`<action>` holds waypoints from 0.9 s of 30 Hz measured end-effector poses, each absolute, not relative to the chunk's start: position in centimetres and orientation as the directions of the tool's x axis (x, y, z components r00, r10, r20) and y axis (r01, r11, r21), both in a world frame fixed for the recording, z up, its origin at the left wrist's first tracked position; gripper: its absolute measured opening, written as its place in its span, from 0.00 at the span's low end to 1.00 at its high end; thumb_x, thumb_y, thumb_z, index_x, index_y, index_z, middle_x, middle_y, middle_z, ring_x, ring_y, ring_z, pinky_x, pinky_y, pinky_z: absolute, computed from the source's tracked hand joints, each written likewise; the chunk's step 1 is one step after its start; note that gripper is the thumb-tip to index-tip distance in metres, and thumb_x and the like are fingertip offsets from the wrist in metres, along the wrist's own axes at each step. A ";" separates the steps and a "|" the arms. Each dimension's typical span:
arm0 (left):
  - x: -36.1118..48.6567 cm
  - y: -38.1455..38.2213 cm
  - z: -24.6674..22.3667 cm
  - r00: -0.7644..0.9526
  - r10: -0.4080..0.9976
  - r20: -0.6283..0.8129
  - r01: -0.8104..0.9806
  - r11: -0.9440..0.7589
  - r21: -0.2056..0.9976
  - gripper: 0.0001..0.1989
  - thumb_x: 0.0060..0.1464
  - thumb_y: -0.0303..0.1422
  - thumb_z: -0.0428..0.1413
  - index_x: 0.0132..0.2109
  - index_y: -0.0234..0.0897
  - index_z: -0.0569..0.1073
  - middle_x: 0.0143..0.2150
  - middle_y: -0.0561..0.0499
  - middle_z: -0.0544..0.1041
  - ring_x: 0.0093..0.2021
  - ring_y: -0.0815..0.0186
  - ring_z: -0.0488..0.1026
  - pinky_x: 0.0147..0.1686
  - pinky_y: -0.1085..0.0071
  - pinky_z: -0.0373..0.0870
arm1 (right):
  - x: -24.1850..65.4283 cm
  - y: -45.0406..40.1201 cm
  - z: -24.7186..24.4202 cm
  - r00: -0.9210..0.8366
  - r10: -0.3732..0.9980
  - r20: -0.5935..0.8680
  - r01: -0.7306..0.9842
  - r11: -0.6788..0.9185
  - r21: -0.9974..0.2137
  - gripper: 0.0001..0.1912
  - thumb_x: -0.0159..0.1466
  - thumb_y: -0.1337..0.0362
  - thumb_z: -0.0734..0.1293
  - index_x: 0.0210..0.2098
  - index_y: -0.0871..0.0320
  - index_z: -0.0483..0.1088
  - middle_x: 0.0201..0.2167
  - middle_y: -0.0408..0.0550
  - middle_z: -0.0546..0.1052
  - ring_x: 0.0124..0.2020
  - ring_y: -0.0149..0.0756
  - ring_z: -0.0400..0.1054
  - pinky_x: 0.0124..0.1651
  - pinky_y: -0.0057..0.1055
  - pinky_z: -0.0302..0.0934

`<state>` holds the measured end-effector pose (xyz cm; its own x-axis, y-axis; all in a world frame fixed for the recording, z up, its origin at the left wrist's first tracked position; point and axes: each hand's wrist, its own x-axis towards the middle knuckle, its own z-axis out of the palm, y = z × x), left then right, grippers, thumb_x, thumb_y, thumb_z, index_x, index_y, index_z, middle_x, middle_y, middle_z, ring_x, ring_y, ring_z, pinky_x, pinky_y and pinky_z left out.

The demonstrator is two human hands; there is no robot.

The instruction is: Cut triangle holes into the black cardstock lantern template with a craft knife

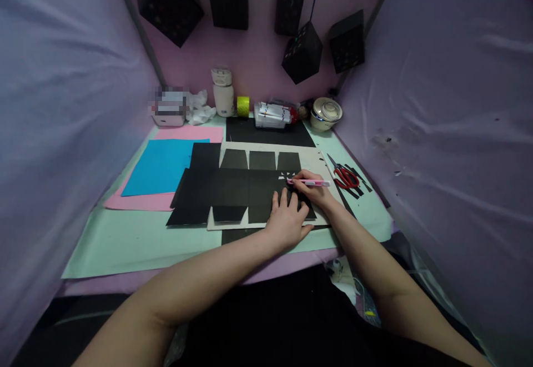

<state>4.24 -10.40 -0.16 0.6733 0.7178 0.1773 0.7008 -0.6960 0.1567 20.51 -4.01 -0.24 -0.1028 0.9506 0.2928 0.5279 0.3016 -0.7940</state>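
Note:
A large black card [227, 186] with flaps along its edges lies over a pale board [312, 161] on the table. Near the card's right end, several small white shapes show where the board comes through cut-outs. My right hand [313, 187] grips a pink craft knife [313, 182], its tip at those shapes and its handle pointing right. Just below, my left hand [288, 217] lies flat on the card with its fingers spread, holding nothing.
Red-handled scissors [346, 178] and black offcuts lie at the right. Blue [160, 166] and pink sheets [141, 203] are at the left. Along the back stand a white bottle [224, 97], yellow tape [243, 106], a clear box [271, 116] and a lidded bowl [326, 114]. Black boxes hang above.

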 end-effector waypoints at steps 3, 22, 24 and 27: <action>4.3 -10.4 -0.2 0.676 0.714 0.181 0.699 -0.699 0.149 0.30 0.59 0.51 0.52 0.60 0.34 0.67 0.65 0.32 0.60 0.66 0.36 0.52 0.62 0.37 0.46 | 20.5 -4.0 -0.3 -0.104 0.947 0.304 0.535 0.311 -0.786 0.10 0.60 0.56 0.66 0.29 0.56 0.71 0.25 0.43 0.73 0.27 0.32 0.65 0.31 0.29 0.57; 4.2 -10.3 -0.5 0.675 0.713 0.189 0.697 -0.701 0.151 0.30 0.59 0.52 0.51 0.61 0.35 0.66 0.66 0.33 0.59 0.67 0.36 0.52 0.62 0.37 0.46 | 21.2 -4.0 -0.8 -0.160 0.943 0.290 0.612 0.326 -0.721 0.12 0.61 0.55 0.64 0.27 0.55 0.67 0.23 0.42 0.71 0.26 0.32 0.61 0.29 0.28 0.54; 4.2 -10.3 -0.5 0.676 0.712 0.189 0.697 -0.701 0.149 0.30 0.59 0.51 0.51 0.61 0.35 0.66 0.66 0.33 0.59 0.66 0.36 0.52 0.62 0.37 0.46 | 21.3 -4.1 -0.8 -0.162 0.943 0.291 0.606 0.328 -0.725 0.12 0.61 0.55 0.64 0.27 0.55 0.66 0.24 0.42 0.70 0.26 0.32 0.60 0.29 0.28 0.54; 4.2 -10.4 -0.4 0.674 0.714 0.190 0.698 -0.700 0.153 0.30 0.60 0.51 0.51 0.61 0.35 0.67 0.66 0.33 0.59 0.67 0.36 0.52 0.62 0.37 0.46 | 21.3 -4.1 -0.7 -0.161 0.943 0.292 0.598 0.329 -0.731 0.12 0.61 0.55 0.64 0.27 0.55 0.65 0.23 0.41 0.69 0.26 0.32 0.60 0.29 0.28 0.53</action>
<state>4.23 -10.37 -0.41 0.6740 0.7138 0.1902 0.6979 -0.6997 0.1526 21.32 -4.13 -0.73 -0.1612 0.9426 0.2923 0.5976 0.3289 -0.7312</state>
